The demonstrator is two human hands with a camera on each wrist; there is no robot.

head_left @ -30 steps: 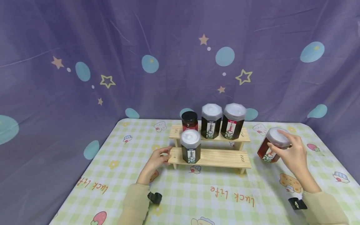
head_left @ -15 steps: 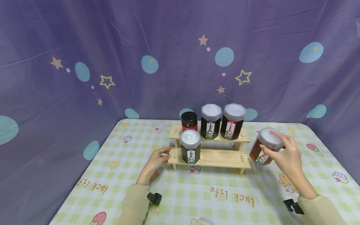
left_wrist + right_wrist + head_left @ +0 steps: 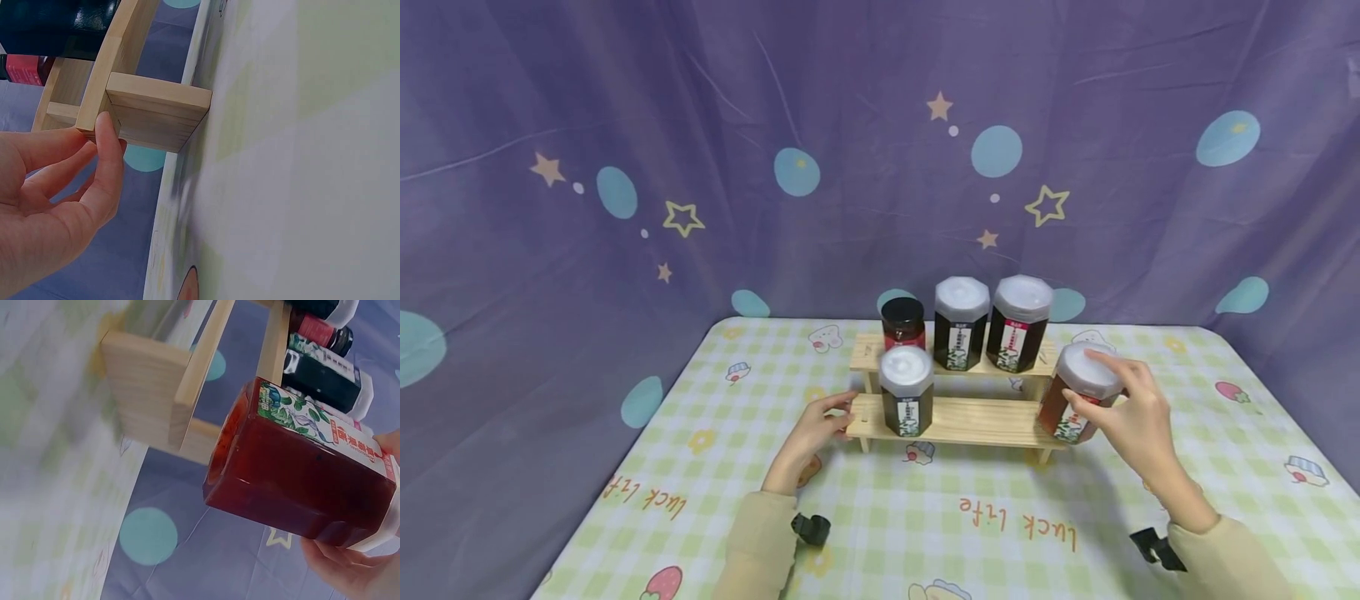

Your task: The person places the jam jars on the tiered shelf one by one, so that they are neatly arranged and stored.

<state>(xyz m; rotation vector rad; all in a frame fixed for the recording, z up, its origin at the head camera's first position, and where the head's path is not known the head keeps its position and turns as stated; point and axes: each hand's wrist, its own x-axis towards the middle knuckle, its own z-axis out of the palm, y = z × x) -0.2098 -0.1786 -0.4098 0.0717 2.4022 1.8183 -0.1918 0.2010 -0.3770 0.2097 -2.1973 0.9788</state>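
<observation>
With thumb and fingers about its lid end, my right hand [image 3: 1138,417] grips a reddish-brown jar [image 3: 1078,396] with a white lid. In the right wrist view the jar [image 3: 306,469] is tilted, its base apart from the wooden rack's lower shelf. My left hand [image 3: 816,429] pinches the left end of that shelf [image 3: 100,94] between thumb and finger. A dark jar with a white lid [image 3: 907,396] stands at the left of the lower shelf [image 3: 985,421].
On the upper shelf [image 3: 868,354] stand a small black-lidded jar [image 3: 903,321], a dark jar with a navy label [image 3: 961,325] and one with a red label [image 3: 1018,325]. A checked cloth [image 3: 880,525] covers the table; a purple curtain [image 3: 880,83] hangs behind.
My right hand has carried the reddish-brown jar leftward from beside the rack to the right end of the lower shelf. The left hand has kept its place.
</observation>
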